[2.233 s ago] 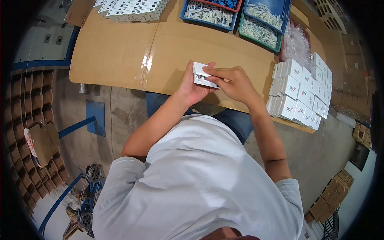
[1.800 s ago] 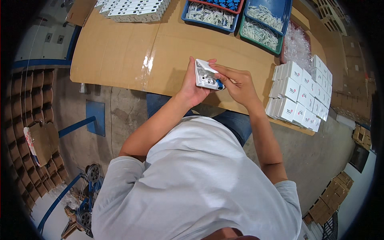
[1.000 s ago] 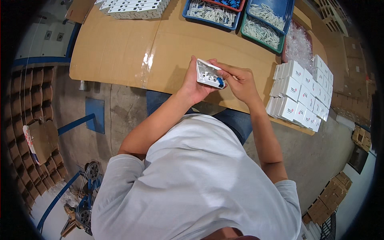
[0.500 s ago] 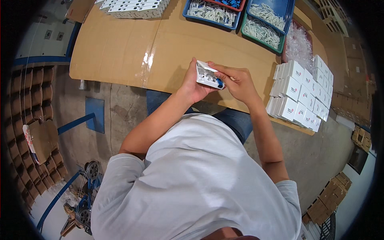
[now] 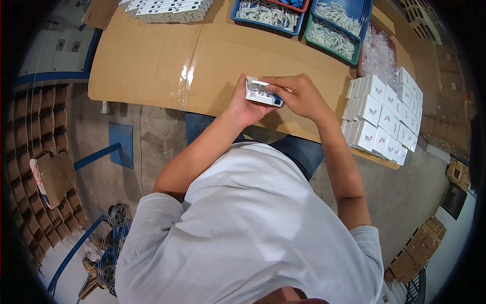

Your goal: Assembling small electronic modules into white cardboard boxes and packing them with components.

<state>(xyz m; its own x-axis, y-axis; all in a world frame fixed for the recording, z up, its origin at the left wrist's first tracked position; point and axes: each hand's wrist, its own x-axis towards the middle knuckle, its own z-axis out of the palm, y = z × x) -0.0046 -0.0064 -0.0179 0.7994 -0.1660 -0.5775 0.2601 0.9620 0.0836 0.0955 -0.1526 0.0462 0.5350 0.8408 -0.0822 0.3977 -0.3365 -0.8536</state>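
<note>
Just above the near edge of the table, my left hand cradles a small white box from below and the left side. Its open top shows small white pieces, some shiny clear plastic and a blue piece at the right end. My right hand pinches the box's far right side, fingers along the upper edge and thumb bent down beside the blue piece. Whether the thumb touches that piece I cannot tell.
Stacked white boxes stand at the table's right edge, with more at the far left. Blue and green trays hold white tube-like pieces; a red tray has blue ones. Clear plastic bags fill another tray.
The box has tilted and shifted slightly left and away from me. My right hand has moved further over its upper edge, with the fingers now flatter across it.
</note>
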